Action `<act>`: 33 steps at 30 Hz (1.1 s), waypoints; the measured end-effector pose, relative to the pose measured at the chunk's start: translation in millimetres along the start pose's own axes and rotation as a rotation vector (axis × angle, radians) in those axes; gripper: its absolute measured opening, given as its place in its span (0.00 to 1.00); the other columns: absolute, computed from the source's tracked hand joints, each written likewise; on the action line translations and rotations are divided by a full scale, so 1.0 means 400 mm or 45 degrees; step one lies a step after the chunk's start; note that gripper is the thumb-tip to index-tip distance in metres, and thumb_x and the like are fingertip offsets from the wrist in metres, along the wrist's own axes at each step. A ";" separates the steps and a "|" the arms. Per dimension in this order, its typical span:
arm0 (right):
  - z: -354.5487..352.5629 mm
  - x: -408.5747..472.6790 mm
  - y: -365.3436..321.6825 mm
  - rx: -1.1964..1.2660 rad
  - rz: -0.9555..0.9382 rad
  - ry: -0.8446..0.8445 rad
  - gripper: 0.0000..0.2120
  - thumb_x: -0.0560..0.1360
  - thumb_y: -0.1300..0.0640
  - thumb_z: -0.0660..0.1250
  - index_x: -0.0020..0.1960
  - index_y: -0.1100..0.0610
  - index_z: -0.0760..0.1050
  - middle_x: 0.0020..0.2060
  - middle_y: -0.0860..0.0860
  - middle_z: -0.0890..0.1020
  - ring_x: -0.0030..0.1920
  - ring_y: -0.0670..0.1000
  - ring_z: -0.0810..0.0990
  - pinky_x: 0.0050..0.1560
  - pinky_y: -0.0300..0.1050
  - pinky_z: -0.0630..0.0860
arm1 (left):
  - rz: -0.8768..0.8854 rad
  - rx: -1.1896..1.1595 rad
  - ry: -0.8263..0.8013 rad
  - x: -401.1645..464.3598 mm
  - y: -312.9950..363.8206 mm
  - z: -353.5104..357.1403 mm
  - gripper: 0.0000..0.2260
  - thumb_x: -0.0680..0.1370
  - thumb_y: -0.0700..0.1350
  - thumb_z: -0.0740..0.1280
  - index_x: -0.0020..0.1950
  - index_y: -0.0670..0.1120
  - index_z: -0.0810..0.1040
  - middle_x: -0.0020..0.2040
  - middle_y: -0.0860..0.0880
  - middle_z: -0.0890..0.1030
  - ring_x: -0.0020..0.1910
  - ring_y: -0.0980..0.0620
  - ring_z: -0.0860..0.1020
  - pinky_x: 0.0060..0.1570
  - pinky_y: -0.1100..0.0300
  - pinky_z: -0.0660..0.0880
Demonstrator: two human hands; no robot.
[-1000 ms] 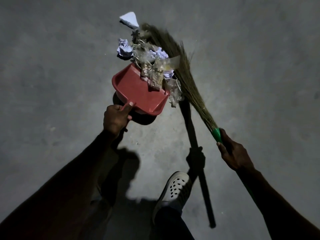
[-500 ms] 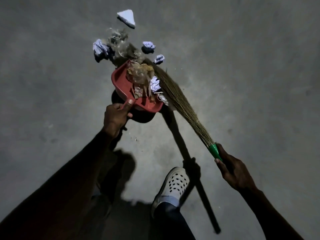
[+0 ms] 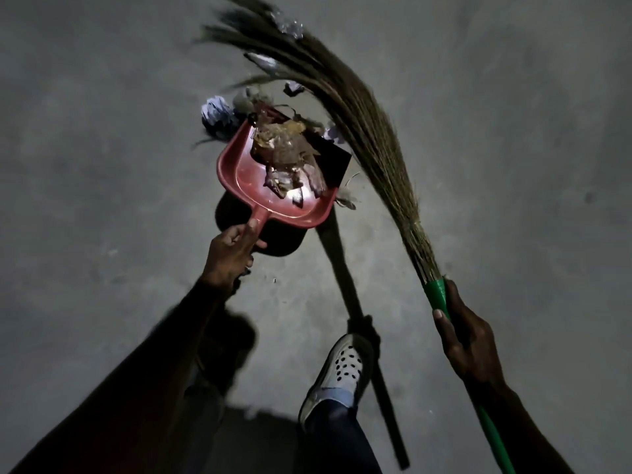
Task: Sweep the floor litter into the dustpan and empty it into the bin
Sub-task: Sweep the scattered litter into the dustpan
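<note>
Shoe (image 3: 338, 369), one, nearest me on the floor (image 3: 102, 165). My left hand (image 3: 232, 249) grips one red dustpan (image 3: 246, 176) by its handle; my right hand (image 3: 468, 340) is clamped on one broom (image 3: 362, 124). Brown litter (image 3: 287, 152) lies in the pan, beyond my left hand; three crumpled papers (image 3: 213, 111) farther.

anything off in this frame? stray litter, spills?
Yes. A crumpled paper ball lies on the floor beside the red dustpan, outside its mouth, and another scrap sits beyond it near the broom bristles. The wrappers in the pan are heaped near its open edge.
</note>
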State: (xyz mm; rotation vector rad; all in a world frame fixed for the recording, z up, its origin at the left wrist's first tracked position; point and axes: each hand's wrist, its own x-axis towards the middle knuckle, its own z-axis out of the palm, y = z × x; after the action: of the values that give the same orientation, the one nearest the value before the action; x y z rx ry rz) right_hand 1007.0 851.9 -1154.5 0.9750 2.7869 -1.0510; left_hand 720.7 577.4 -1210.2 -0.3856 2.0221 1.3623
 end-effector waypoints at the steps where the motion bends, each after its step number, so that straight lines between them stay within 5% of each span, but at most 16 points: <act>1: 0.001 0.010 -0.009 -0.005 0.001 0.007 0.28 0.79 0.45 0.60 0.77 0.49 0.63 0.52 0.51 0.83 0.44 0.50 0.81 0.44 0.26 0.69 | 0.004 -0.011 -0.008 -0.006 -0.004 -0.006 0.24 0.80 0.58 0.63 0.53 0.36 0.79 0.24 0.56 0.78 0.19 0.59 0.66 0.25 0.62 0.67; 5: 0.016 0.054 -0.045 0.008 0.102 0.011 0.26 0.81 0.50 0.64 0.78 0.47 0.63 0.56 0.53 0.84 0.48 0.48 0.81 0.47 0.30 0.72 | -0.002 -0.038 -0.008 -0.024 -0.033 -0.036 0.23 0.80 0.58 0.64 0.54 0.36 0.79 0.23 0.56 0.77 0.19 0.56 0.67 0.28 0.59 0.67; 7: 0.027 0.076 -0.059 0.003 0.172 -0.008 0.27 0.80 0.47 0.62 0.77 0.40 0.61 0.46 0.53 0.85 0.40 0.52 0.81 0.42 0.44 0.75 | -0.008 -0.060 0.008 -0.032 -0.051 -0.053 0.23 0.80 0.57 0.64 0.54 0.36 0.79 0.23 0.55 0.77 0.20 0.54 0.67 0.26 0.60 0.66; 10: 0.041 0.126 -0.066 -0.040 0.238 -0.036 0.28 0.79 0.43 0.59 0.77 0.37 0.59 0.36 0.56 0.81 0.34 0.56 0.79 0.41 0.51 0.77 | -0.048 -0.081 0.025 -0.037 -0.080 -0.081 0.22 0.81 0.56 0.63 0.53 0.36 0.79 0.22 0.54 0.76 0.22 0.50 0.67 0.25 0.62 0.63; 19: 0.089 0.360 -0.163 -0.269 0.178 -0.104 0.27 0.83 0.48 0.58 0.80 0.46 0.57 0.52 0.66 0.82 0.51 0.67 0.81 0.51 0.54 0.76 | -0.040 -0.127 0.196 0.006 -0.130 -0.163 0.21 0.79 0.57 0.67 0.48 0.37 0.80 0.27 0.51 0.80 0.29 0.43 0.70 0.29 0.52 0.69; 22: 0.126 0.439 -0.213 -0.278 0.174 -0.111 0.28 0.81 0.47 0.56 0.80 0.48 0.57 0.51 0.64 0.83 0.47 0.67 0.82 0.49 0.53 0.77 | -0.022 -0.144 0.228 0.035 -0.139 -0.174 0.21 0.77 0.60 0.68 0.46 0.40 0.81 0.31 0.49 0.82 0.26 0.47 0.69 0.31 0.42 0.73; 29: 0.222 0.605 -0.325 -0.248 0.165 -0.158 0.24 0.80 0.49 0.57 0.75 0.49 0.61 0.52 0.64 0.82 0.44 0.68 0.83 0.50 0.61 0.80 | -0.006 -0.080 0.274 0.092 -0.145 -0.199 0.19 0.78 0.58 0.68 0.44 0.42 0.81 0.31 0.49 0.83 0.27 0.43 0.73 0.30 0.50 0.71; 33: 0.234 0.636 -0.343 -0.309 0.137 -0.294 0.22 0.80 0.48 0.57 0.73 0.51 0.64 0.55 0.64 0.81 0.45 0.68 0.82 0.49 0.63 0.81 | -0.004 -0.072 0.266 0.110 -0.145 -0.215 0.19 0.77 0.58 0.68 0.43 0.41 0.81 0.33 0.46 0.83 0.27 0.45 0.73 0.32 0.45 0.76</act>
State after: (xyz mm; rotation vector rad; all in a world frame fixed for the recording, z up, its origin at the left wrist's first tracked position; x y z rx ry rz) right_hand 706.4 856.1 -1200.4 0.8993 2.5663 -0.7375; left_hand 690.9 480.9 -1259.9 -0.5769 2.1521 1.4303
